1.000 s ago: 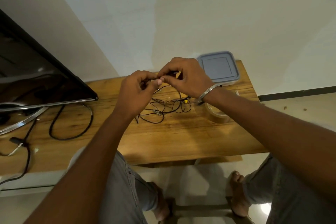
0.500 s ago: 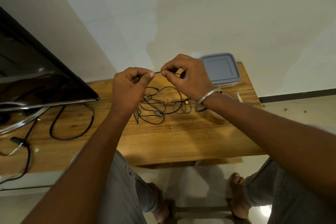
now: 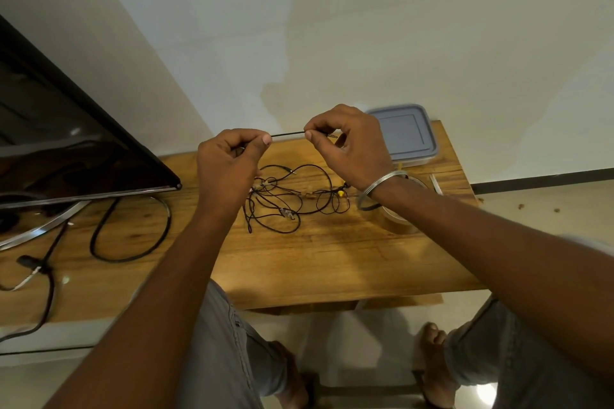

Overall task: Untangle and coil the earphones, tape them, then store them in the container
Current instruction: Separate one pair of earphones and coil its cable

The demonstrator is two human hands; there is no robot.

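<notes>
Pale wall behind, listed for background only.

1. Desk: wooden, and it carries every item below.
2. Screen: dark, at the far end of the desk from the container, with a thick black cable looped below it. Neither is yours to handle.
3. Container: grey lid seated and opaque, so what is inside cannot be told. You will likely have to lift the lid before storing anything.
4. Left hand and right hand: raised just left of the container, the fingers of each pinching one short, taut stretch of cord between them.
5. Tape roll: clear, just in front of the container and partly under your right wrist.
6. Earphones: thin black cord, with the rest lying in loose loops on the desk left of the container. Judge it light, limp and quick to snag. Take hold close to a crossing, draw gently, and spare the buds and plug.
</notes>
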